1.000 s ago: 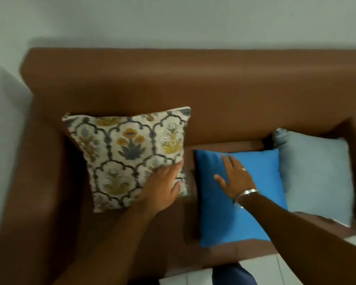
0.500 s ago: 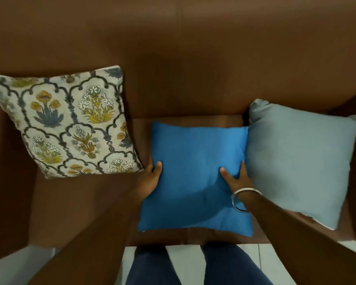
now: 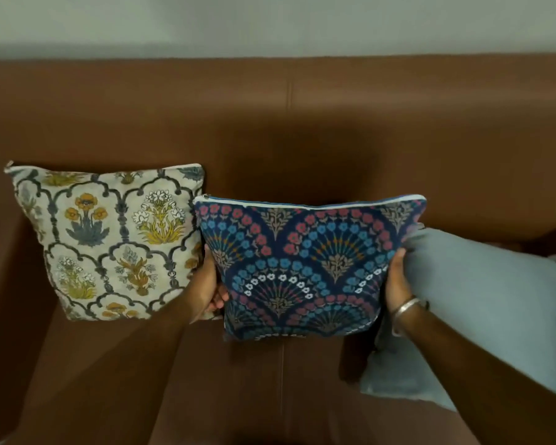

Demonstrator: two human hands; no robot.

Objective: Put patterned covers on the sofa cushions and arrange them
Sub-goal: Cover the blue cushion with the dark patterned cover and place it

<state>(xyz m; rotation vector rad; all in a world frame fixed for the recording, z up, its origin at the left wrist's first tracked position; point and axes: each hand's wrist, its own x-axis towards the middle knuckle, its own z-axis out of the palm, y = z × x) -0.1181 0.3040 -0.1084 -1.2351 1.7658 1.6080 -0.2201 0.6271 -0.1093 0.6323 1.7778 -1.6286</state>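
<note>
Two patterned cushions (image 3: 109,242) (image 3: 308,268), one plain cushion (image 3: 482,309), two hands (image 3: 207,284) (image 3: 395,281)

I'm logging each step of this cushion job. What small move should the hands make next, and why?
Probably set the navy patterned cushion back against the sofa backrest beside the floral cushion. The left hand and right hand grip its sides, it is covered, and the grey cushion remains plain.

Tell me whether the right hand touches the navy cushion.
Touching: the head view shows the right hand gripping the navy cushion's right edge.
</note>
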